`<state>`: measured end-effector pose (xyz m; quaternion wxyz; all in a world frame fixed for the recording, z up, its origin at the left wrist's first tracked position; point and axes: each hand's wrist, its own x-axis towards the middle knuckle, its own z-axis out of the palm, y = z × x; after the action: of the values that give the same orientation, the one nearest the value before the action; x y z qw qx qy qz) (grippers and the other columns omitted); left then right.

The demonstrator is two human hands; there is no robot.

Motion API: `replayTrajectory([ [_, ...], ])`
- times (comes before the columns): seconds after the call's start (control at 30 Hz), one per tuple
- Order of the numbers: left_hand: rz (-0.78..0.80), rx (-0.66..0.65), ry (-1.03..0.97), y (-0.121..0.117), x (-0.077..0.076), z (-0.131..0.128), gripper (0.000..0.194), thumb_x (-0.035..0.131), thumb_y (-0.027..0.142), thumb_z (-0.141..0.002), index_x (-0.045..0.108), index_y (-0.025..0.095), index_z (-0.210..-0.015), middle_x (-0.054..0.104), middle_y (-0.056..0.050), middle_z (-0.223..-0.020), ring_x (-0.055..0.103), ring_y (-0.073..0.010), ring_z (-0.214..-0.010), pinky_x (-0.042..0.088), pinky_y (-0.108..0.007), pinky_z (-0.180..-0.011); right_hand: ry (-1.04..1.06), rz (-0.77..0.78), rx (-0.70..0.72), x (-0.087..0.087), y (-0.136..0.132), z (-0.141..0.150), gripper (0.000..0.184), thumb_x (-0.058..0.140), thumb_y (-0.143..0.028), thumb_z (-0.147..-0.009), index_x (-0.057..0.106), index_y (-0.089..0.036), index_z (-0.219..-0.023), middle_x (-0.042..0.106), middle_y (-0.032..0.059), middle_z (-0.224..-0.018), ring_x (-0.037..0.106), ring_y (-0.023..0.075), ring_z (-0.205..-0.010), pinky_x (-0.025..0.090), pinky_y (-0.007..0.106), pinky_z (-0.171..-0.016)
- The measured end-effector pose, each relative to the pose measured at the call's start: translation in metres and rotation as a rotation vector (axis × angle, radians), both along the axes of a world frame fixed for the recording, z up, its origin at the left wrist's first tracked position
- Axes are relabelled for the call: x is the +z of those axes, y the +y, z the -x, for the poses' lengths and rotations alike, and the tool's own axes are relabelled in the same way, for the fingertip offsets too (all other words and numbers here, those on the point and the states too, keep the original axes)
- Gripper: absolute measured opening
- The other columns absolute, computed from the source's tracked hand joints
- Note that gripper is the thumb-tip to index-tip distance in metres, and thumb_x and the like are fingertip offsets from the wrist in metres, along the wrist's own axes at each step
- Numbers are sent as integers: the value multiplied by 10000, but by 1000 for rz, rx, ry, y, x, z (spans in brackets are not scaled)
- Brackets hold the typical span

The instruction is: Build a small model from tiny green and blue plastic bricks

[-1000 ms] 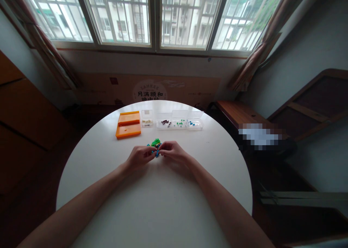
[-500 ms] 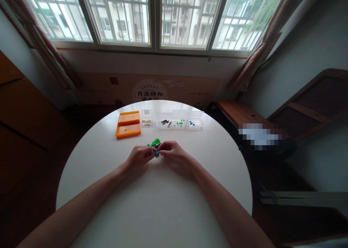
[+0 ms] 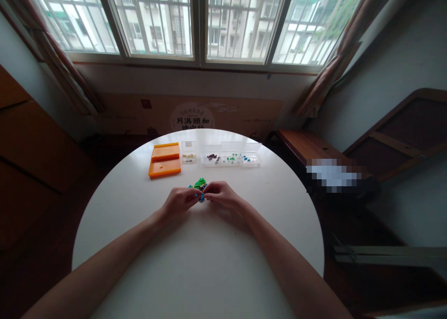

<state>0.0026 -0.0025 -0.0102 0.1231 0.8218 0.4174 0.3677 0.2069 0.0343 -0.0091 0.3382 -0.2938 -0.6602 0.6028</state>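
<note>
A small building-brick model in green, blue and dark brown is between my two hands at the middle of the white table. From the left, my left hand closes its thumb and fingers on the model's near side. My right hand pinches it from the other side, fingertips almost meeting the left ones. Bright green parts stick up at the back of the model, and blue parts show below the fingertips. My fingers cover much of its middle, so the exact piece between them is hidden.
Behind the left hand lies an orange two-level tray with a tiny piece in it. To its right stand a clear box of pale pieces and a clear lidded case holding brown, green and blue pieces. A wooden bench stands right of the table.
Both hands stay in the same place around the model, with at most a tiny shift of the fingertips. The tray and boxes have not moved.
</note>
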Motion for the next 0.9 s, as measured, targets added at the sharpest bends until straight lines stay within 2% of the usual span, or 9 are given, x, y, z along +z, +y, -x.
replayTrajectory([
  [0.37,-23,-13,-1,-1,3,-1,194,586,292,-819,701,142,-859,568,14,-526,450,-54,-451,358,-133,-480,-41,-6,7,4,-1,0,344,709,-403,-669,685,-108,-845,677,55,-728,555,109,-576,419,227,-547],
  [0.9,-11,-5,7,-1,3,-1,190,598,293,-816,706,148,-876,573,13,-530,452,-57,-451,356,-140,-474,-2,-5,10,1,0,0,289,727,-351,-656,660,-117,-812,662,39,-712,549,109,-581,416,234,-563],
])
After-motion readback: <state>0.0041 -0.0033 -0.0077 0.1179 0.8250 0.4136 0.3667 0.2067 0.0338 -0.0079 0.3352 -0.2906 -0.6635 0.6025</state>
